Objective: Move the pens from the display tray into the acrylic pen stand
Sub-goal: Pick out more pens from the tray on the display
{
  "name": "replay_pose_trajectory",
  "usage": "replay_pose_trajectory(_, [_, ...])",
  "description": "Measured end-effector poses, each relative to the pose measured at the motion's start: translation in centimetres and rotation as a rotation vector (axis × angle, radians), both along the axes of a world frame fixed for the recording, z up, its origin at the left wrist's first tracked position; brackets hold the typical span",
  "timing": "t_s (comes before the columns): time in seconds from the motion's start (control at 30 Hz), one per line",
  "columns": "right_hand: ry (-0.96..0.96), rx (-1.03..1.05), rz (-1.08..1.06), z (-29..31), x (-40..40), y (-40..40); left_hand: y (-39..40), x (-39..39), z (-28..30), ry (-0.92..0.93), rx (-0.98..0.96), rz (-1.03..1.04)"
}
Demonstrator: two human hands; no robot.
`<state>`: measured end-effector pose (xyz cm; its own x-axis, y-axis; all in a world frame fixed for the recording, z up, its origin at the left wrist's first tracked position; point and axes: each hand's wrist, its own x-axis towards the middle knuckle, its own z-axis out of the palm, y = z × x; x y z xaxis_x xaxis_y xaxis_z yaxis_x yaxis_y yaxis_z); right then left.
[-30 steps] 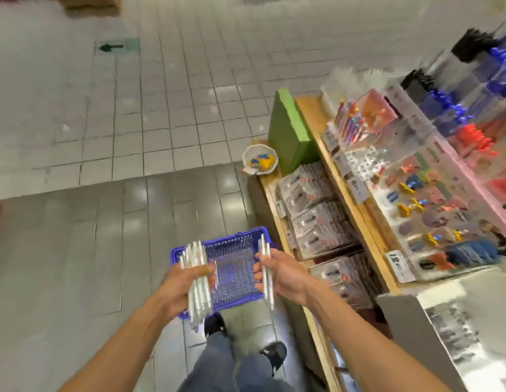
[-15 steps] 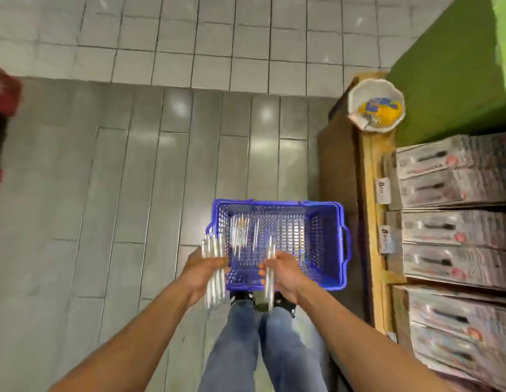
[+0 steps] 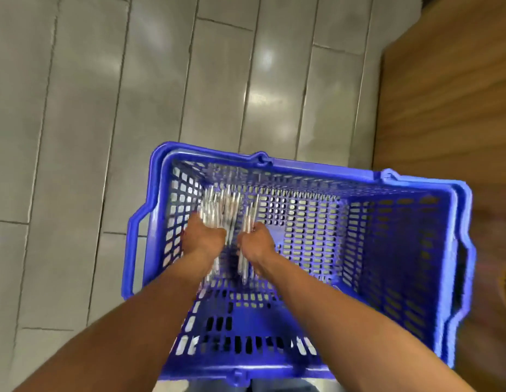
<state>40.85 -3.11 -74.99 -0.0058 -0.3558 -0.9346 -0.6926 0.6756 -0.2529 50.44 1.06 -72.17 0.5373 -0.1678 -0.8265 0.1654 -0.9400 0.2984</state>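
A blue perforated plastic shopping basket (image 3: 359, 176) fills the lower middle of the head view, standing on a floor of long grey glossy tiles (image 3: 104, 108). Both forearms reach down into the basket from about 6 o'clock, and both hands sit low inside its left half.

The left hand (image 3: 202, 239) is clenched around a thick bundle of slim white-and-silver pens (image 3: 218, 202); the barrels fan out beyond the knuckles toward 12 o'clock, and a few ends show below the wrist. Motion blur smears them together, so their number and any markings cannot be made out. Just to the right, the right hand (image 3: 257, 244) grasps a smaller bunch of the same pale pens (image 3: 250, 219), which stick out past the fist at 12 o'clock and below it at 6 o'clock. The fingers of both hands curl away from the camera, so only the backs of the hands and the knuckles show. Whether either bundle touches the basket floor cannot be told.

At 3 o'clock a brown wood-grain panel (image 3: 444, 108) rises beside the basket and is cut off by the right edge. The basket's near rim partly hides a strip of blue denim trousers (image 3: 280, 387) at the bottom edge. A small dark shape at the far right edge is too cropped to identify.
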Motion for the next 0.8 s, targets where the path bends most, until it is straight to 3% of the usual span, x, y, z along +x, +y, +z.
replay_pose_trajectory(0.13, [0.023,-0.184,0.078,-4.2,0.6,-0.2,-1.0,-0.5,-4.6,-0.163,0.031,-0.14])
replay_pose_trajectory(0.3, [-0.091,-0.375,-0.008,-5.0,1.0,0.1,-1.2,-0.8,-6.9,-0.242,-0.008,-0.219])
replay_pose_trajectory(0.47, [0.077,-0.539,0.133,-5.0,-0.9,-0.1,-0.9,-1.9,-6.6,-0.308,-0.035,-0.265])
replay_pose_trajectory(0.8, [-0.068,-0.303,0.172,-5.9,-2.1,-2.0,-0.5,-2.7,-5.6,-0.336,-0.077,-0.311])
